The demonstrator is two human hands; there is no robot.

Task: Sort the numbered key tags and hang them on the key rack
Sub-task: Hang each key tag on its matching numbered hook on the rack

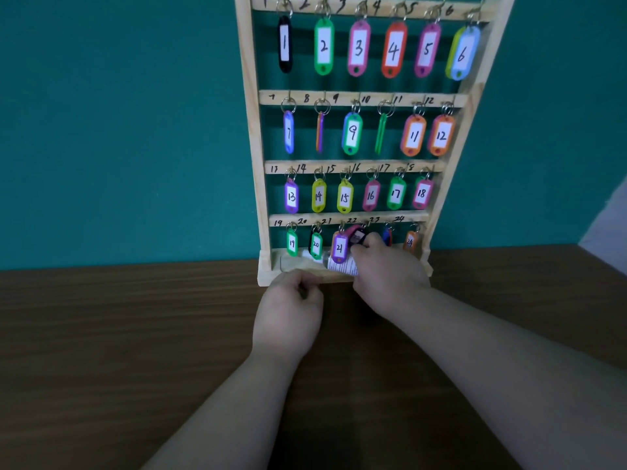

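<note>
A wooden key rack [437, 239] stands upright on the table against a teal wall. It has several numbered rails with coloured key tags hanging on hooks, numbers 1 to 21 readable, plus tag 24 [410, 241]. My right hand [386, 269] reaches to the bottom rail and pinches a pink tag [355, 235], tilted under the number 22. Purple tag 21 [339, 248] hangs just left of it. A blue tag [386, 235] hangs edge-on to the right. My left hand [288, 310] rests on the table before the rack's base, fingers curled, holding nothing I can see.
A small bottle with a printed label [341, 265] lies on the rack's base shelf behind the bottom tags. The brown wooden table [135, 334] stretches left and right of my arms. A pale surface shows at the far right edge.
</note>
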